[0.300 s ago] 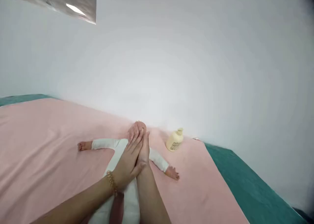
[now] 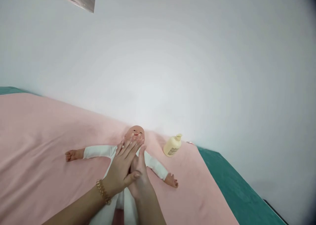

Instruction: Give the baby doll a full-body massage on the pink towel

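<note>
Both my palms meet: left hand (image 2: 120, 171) flat against right hand (image 2: 141, 180), fingers extended, in front of the clothed doll (image 2: 111, 150) at lower centre. Rubbing seems partway, palms not yet parted; the yellow bottle (image 2: 171, 146) stands apart, lower right of centre.

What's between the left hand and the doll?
The right hand, partly: from this view it sits under the left hand, over the doll. Nothing else visible blocks it; the bottle stands off to the right.
</note>
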Available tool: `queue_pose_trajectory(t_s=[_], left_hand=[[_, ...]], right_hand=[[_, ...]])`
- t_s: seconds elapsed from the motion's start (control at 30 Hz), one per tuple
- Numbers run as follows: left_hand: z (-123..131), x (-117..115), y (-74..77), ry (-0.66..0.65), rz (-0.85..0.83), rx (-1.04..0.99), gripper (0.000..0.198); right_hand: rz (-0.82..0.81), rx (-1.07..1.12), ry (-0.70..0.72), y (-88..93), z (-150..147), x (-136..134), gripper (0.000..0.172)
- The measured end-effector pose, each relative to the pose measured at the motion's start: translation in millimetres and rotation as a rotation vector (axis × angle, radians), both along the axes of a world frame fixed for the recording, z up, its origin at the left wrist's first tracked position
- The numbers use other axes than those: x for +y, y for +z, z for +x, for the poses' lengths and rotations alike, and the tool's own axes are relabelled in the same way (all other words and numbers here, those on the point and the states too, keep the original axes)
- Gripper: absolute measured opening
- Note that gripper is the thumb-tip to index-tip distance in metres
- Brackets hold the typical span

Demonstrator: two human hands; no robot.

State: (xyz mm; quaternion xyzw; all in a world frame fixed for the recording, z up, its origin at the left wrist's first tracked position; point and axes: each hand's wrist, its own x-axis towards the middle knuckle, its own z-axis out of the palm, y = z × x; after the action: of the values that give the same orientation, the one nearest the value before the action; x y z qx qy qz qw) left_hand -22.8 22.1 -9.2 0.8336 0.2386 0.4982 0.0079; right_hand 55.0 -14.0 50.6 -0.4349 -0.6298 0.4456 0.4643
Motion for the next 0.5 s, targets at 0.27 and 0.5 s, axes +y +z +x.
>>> queue_pose_trajectory(t_s=[0.27, 0.5], left_hand=[[6.9, -15.3, 2.5, -0.046, 0.003, 0.130, 0.101], [-14.5, 13.5, 11.8, -0.162, -0.220, 0.357, 0.082]], right_hand=[[-0.223, 0.345, -0.142, -9.1, 12.5, 7.1, 0.112], [-0.126, -0.115, -0.003, -17.8, 53.3, 8.5, 0.096]])
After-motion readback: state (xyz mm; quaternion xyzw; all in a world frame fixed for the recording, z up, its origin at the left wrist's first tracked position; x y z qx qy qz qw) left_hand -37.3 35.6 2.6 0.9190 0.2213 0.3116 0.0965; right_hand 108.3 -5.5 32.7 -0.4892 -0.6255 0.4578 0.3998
